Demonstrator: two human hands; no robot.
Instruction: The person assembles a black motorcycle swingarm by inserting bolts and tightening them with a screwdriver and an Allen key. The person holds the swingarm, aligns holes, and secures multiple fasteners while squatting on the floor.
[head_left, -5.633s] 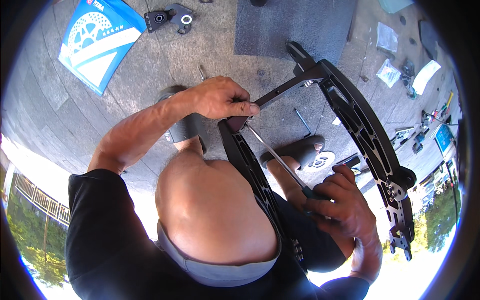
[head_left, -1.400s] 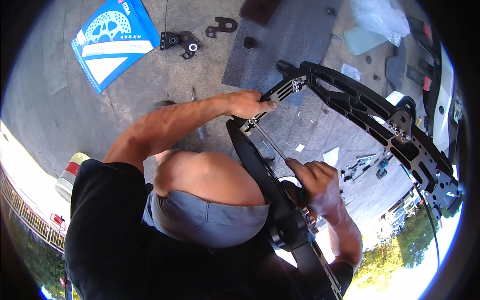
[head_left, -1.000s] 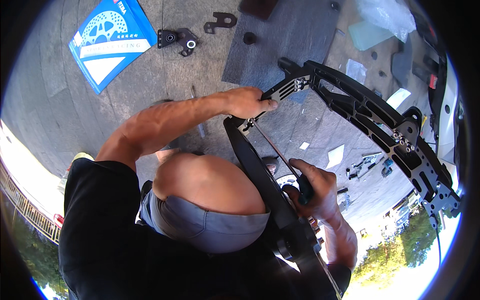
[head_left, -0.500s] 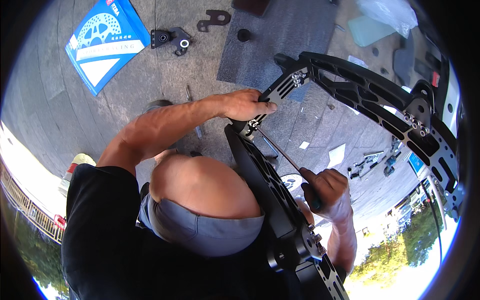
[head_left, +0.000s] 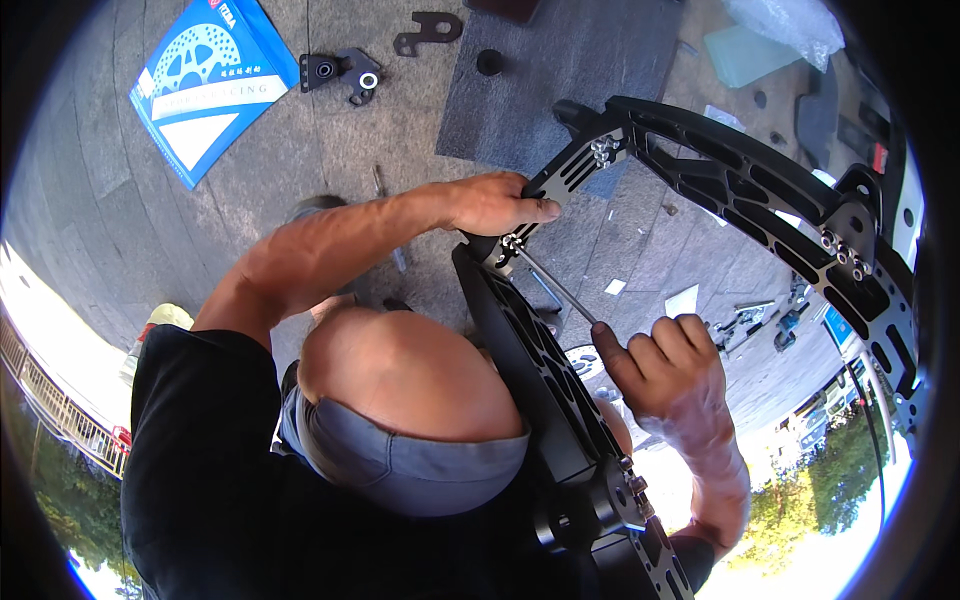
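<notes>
One blue packet [head_left: 213, 92], contents unclear, well apart from left hand [head_left: 495, 204]

Beside the left grip [head_left: 495, 205]: black frame [head_left: 500, 330] with lattice cut-outs, silver faces. At the right grip [head_left: 665, 372]: screwdriver [head_left: 558, 285] with silver shaft. Beyond the left grip: blue packet [head_left: 213, 95] patterned with a pale dotted disc and white shapes; grey paving [head_left: 250, 150]; dark grey mat [head_left: 565, 90].

room btwn frame rails [head_left: 513, 348], but screwdriver shaft [head_left: 558, 286] & r. hand [head_left: 668, 375] intrude
</notes>
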